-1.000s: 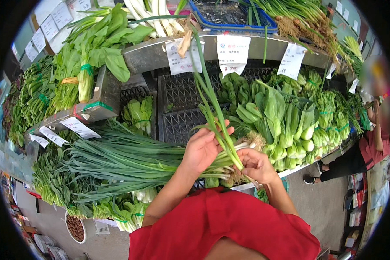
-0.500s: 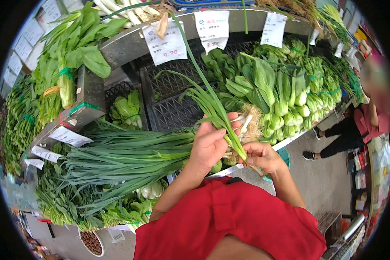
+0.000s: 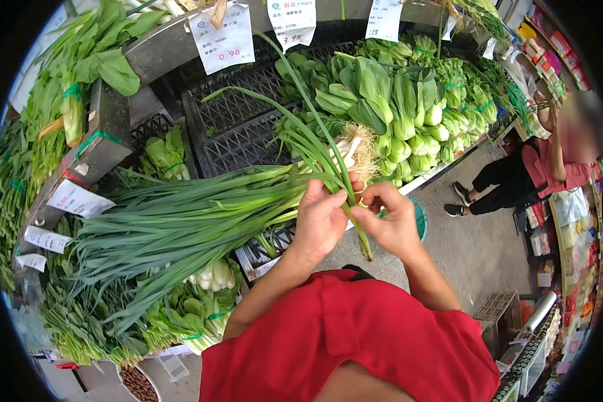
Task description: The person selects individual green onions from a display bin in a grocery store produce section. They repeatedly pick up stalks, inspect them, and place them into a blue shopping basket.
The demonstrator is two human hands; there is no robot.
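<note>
Closest to you, below your two hands, is your red top (image 3: 355, 321). Your left hand (image 3: 321, 224) is closed on a long green stalk (image 3: 345, 175), its thumb laid across it. The stalk slants: its pale lower end points down toward you, past your fingers, and its thin leaves fan out up and to the left. Your right hand (image 3: 387, 218) is beside that lower end, thumb and forefinger bent toward each other at the stalk; you cannot tell from here whether they pinch it.

Just beyond your left hand lies a pile of long green stalks (image 3: 181, 214), leaves trailing left, with whitish bulbs and stringy roots (image 3: 360, 147) toward the bok choy (image 3: 409, 127). The bok choy is heaped on the right, past your hands. Left of it are black crates (image 3: 238, 157), and a leafy head (image 3: 167, 154) tied with a green band sits farther left.

Farther out, paper tags (image 3: 222, 37) hang from a metal ledge (image 3: 161, 47), with leafy bunches (image 3: 97, 50) at the upper left. Well off to your right, a person (image 3: 556, 174) in a pinkish top and black trousers stands on the grey floor (image 3: 442, 261) near stocked shelves (image 3: 573, 268).
</note>
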